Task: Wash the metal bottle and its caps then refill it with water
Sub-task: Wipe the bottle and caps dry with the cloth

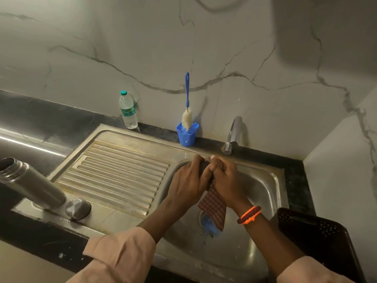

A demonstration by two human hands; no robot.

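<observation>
I see both hands pressed together over the sink basin (263, 193), just below the tap (232, 135). The left hand (187, 180) has its grip curled shut around a small dark thing that I cannot identify, mostly hidden between the palms. The right hand (226, 180) has its grip closed on the top of a checked cloth (213, 205), which hangs down from the fists toward the drain (208, 221) at 6 o'clock. An orange bracelet (249, 215) circles the right wrist, and both forearms come out of pale rolled sleeves.

At 9 o'clock from the hands, well apart across the ribbed draining board (116, 174), the metal bottle (28, 180) stands open-mouthed at the near left corner of the sink unit, tilted by the wide lens. A round metal cap (78, 208) lies just beside its base.

At 12 o'clock, on the dark surface (51, 113) against the marble wall, a blue cup (186, 135) holds a bottle brush (187, 111) standing upright with its blue handle up. At 11 o'clock a plastic water bottle (128, 111) with a green cap stands near the wall. At 4 o'clock a dark perforated basket (318, 237) sits at the sink's right edge.
</observation>
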